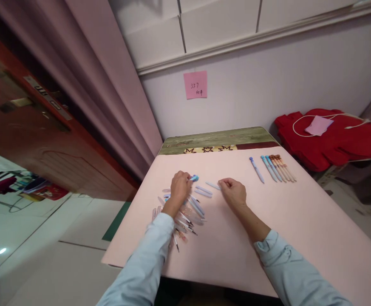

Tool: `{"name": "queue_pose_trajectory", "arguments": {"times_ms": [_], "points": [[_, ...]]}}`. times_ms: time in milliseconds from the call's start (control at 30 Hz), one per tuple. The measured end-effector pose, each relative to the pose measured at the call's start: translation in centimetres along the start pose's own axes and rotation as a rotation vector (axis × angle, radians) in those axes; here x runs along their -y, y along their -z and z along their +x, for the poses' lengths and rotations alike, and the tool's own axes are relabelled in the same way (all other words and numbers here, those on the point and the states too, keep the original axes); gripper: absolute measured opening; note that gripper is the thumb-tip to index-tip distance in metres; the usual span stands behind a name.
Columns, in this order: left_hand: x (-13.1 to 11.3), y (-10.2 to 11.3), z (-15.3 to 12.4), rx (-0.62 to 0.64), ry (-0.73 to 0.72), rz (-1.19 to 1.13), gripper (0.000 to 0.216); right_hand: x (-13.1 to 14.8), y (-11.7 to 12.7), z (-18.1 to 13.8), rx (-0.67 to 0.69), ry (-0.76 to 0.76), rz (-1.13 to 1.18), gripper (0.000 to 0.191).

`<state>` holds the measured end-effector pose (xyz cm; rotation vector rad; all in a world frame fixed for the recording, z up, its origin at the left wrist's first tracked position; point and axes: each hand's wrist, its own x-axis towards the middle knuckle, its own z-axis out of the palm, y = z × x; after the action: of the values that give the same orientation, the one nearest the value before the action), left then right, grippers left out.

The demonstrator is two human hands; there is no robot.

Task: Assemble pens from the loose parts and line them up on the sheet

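Note:
My left hand reaches over a heap of pen parts with its fingers closed on a blue pen top. To its right, my right hand pinches a pale pen barrel, which points toward the left hand. Between and below the hands lie a light-blue pen piece, several white refills with dark tips and clear barrels, partly hidden by my left hand and forearm. Away to the right is a finished-looking blue pen with a purple-blue top.
A row of blue-topped pens and brown-topped pens lies at the right of the pink-covered table. Red cloth with a white cable is beyond the right edge. A wooden door and curtain stand left.

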<state>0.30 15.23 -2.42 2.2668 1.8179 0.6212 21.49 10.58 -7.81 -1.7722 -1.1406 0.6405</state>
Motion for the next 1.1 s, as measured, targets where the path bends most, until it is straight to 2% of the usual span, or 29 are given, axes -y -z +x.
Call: {"name": "queue_pose_trajectory", "arguments": {"times_ms": [100,200,300,400,500,600,667,733,800,967,1033,1100], "points": [[0.1,1.0,-2.8,-0.167,0.131,-0.502,0.007,0.1,0.0,0.0,-0.003,0.011,0.000,0.027],[0.1,1.5,-6.0,-0.181,0.373,-1.018,0.021,0.0,-0.1,0.0,-0.001,0.031,-0.020,0.026],[-0.5,1.8,-8.3,-0.170,0.559,-1.311,0.030,-0.2,-0.1,-0.2,-0.017,0.057,-0.012,0.026],[-1.4,1.9,-9.4,-0.121,0.687,-1.501,0.031,-0.2,-0.2,-0.7,-0.019,0.100,0.076,0.025],[-2.7,1.6,-9.8,-0.050,0.733,-1.628,0.023,0.2,-0.5,-1.9,0.096,0.159,0.256,0.029],[-3.7,0.9,-10.1,0.026,0.748,-1.749,0.014,1.1,-0.9,-3.5,0.321,0.215,0.385,0.030],[-4.1,0.4,-10.2,0.053,0.805,-1.821,0.009,1.7,-1.2,-4.5,0.479,0.255,0.423,0.028],[-4.2,0.2,-10.2,0.057,0.878,-1.860,0.005,2.1,-1.3,-5.1,0.575,0.271,0.438,0.027],[-4.1,0.2,-10.1,0.056,0.914,-1.852,0.004,2.2,-1.2,-5.1,0.598,0.261,0.445,0.027],[-4.6,0.5,-10.2,0.101,0.893,-1.822,0.009,2.3,-0.8,-4.6,0.652,0.169,0.516,0.033],[-5.2,0.4,-10.5,0.124,0.840,-1.799,0.017,2.4,-0.6,-4.6,0.708,0.128,0.571,0.035],[-5.8,0.3,-10.8,0.093,0.719,-1.705,0.025,2.5,-0.4,-4.8,0.764,0.093,0.625,0.033]]}}
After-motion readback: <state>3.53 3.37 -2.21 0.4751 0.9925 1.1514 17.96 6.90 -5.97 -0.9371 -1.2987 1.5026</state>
